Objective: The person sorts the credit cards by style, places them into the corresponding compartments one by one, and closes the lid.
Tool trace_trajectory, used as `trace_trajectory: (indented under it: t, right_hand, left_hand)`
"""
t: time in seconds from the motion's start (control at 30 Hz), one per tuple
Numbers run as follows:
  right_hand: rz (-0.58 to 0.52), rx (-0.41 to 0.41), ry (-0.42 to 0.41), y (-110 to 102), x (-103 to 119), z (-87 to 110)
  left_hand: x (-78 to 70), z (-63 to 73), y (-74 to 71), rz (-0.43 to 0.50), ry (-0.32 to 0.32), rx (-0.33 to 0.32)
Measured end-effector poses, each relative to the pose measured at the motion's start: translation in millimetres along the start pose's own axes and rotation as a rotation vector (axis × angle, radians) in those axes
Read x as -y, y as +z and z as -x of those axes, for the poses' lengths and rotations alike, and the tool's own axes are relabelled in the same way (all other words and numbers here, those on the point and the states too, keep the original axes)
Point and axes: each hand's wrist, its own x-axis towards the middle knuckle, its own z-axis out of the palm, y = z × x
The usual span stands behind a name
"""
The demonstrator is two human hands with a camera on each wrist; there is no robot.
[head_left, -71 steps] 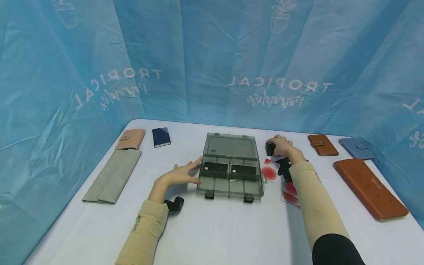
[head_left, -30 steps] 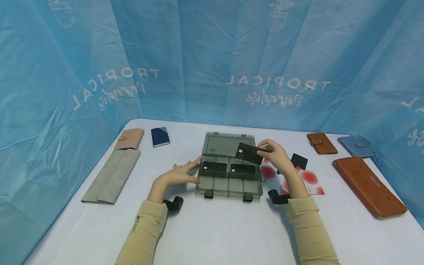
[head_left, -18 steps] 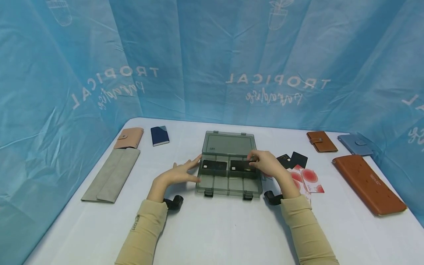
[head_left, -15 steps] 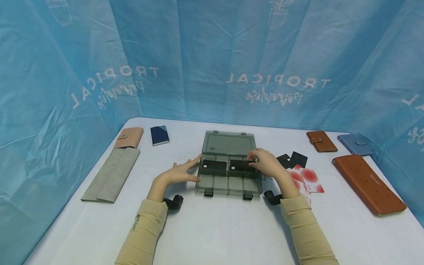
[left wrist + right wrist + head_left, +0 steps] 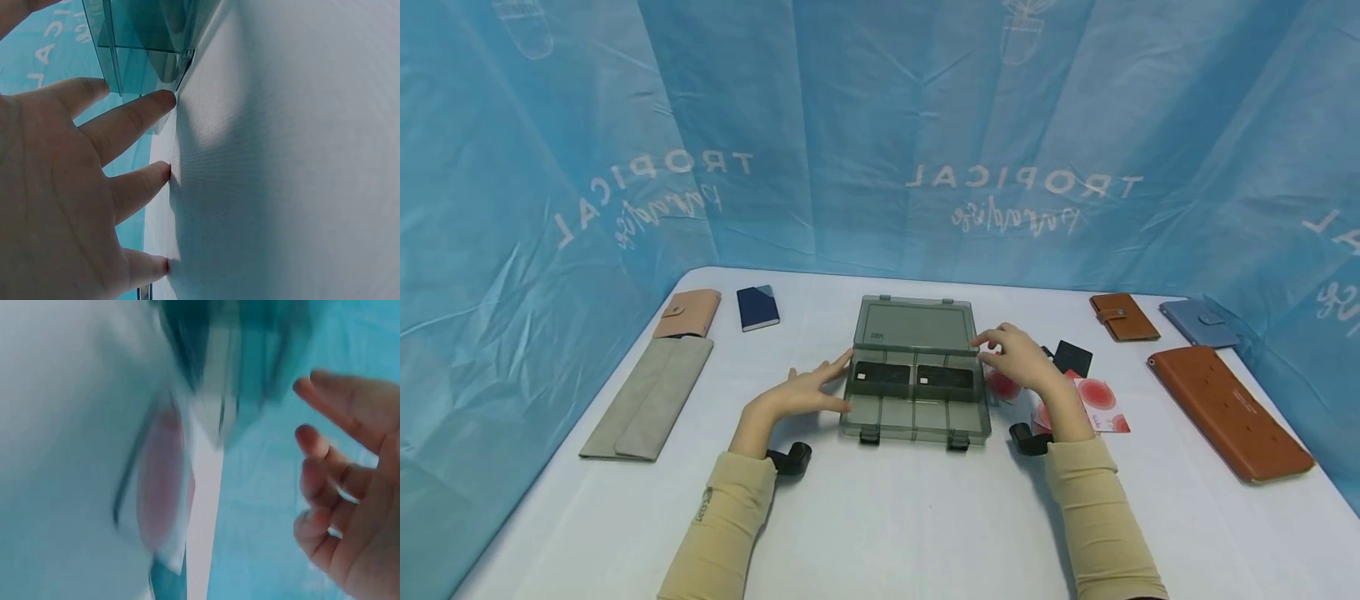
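Observation:
A translucent green compartment box (image 5: 895, 410) lies with its lid (image 5: 917, 325) laid back. Black cards (image 5: 883, 373) fill an upper left compartment, and more black cards (image 5: 946, 377) lie in the one to the right. My left hand (image 5: 797, 395) has its fingers spread, touching the left side of the box; in the left wrist view its fingertips (image 5: 165, 99) meet the box corner and the tabletop. Above the box's right edge, my right hand (image 5: 1018, 358) holds nothing, its fingers loosely bent. The right wrist view is blurred around the box.
Red-and-white cards (image 5: 1101, 396) and a black card (image 5: 1072, 358) lie right of the box. Farther right are a brown snap wallet (image 5: 1123, 317), a blue wallet (image 5: 1198, 323) and a long brown wallet (image 5: 1232, 412). At left sit a grey pouch (image 5: 647, 400), a pink wallet (image 5: 688, 312) and a navy notebook (image 5: 757, 308).
My right hand brought a black VIP card from the right-hand pile into the upper right compartment, let go of it and lifted back rightward. My left hand stayed at the box.

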Motion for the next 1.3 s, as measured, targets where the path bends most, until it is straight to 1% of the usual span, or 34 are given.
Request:
trace_trajectory:
  t: [0.03, 0.07, 0.13, 0.2, 0.27, 0.3, 0.37, 0.47, 0.67, 0.9, 0.93, 1.0, 1.13, 1.2, 1.3]
  right_hand:
    - [0.016, -0.021, 0.034, -3.5, -5.2, 1.8]
    - [0.036, -0.034, 0.086, -6.9, -10.7, 3.7]
    - [0.088, -0.028, 0.225, -12.8, -20.6, 7.7]
    - [0.139, 0.024, 0.374, -16.6, -29.3, 11.0]
    - [0.172, 0.096, 0.502, -18.2, -35.6, 12.9]
    - [0.179, 0.130, 0.551, -18.3, -38.1, 13.4]
    - [0.188, 0.175, 0.604, -17.3, -42.0, 14.3]
    - [0.161, 0.200, 0.624, -16.2, -47.6, 15.9]
    - [0.060, 0.198, 0.582, -16.0, -58.8, 20.1]
    - [0.032, 0.200, 0.567, -18.6, -63.4, 21.8]
    - [0.013, 0.199, 0.574, -19.4, -64.3, 22.1]
    - [-0.029, 0.171, 0.594, -21.0, -67.0, 22.7]
    - [-0.049, 0.115, 0.648, -26.5, -75.1, 25.7]
    - [-0.032, 0.121, 0.658, -29.0, -80.2, 28.0]
    - [-0.012, 0.155, 0.657, -31.6, -87.5, 31.7]
  left_hand:
    - [-0.1, 0.1, 0.1, 0.001, 0.000, 0.000]
    - [-0.5, 0.5, 0.2, 0.001, -0.001, 0.000]
    - [-1.0, 0.9, 0.3, 0.003, -0.006, -0.001]
    - [-1.3, 1.1, 0.3, 0.004, -0.007, -0.001]
    - [-1.1, 0.6, 0.3, 0.005, -0.004, -0.002]
    - [-1.2, 0.4, 0.1, 0.007, -0.006, -0.002]
    - [-0.8, 0.3, 0.2, 0.010, -0.009, -0.001]
    - [-0.8, 0.4, 0.4, 0.017, -0.014, -0.001]
    - [-1.2, 1.2, 0.4, 0.023, -0.010, -0.001]
    - [-0.8, 1.2, 1.4, 0.028, -0.010, 0.000]
    - [-0.6, 1.1, 1.7, 0.029, -0.011, 0.000]
    - [-0.3, 1.0, 1.9, 0.030, -0.011, -0.001]
    - [-0.5, 1.1, 1.9, 0.025, -0.011, -0.001]
    - [-1.2, 1.3, 1.5, 0.024, -0.009, -0.001]
    - [-1.9, 1.5, 0.9, 0.023, -0.006, -0.003]
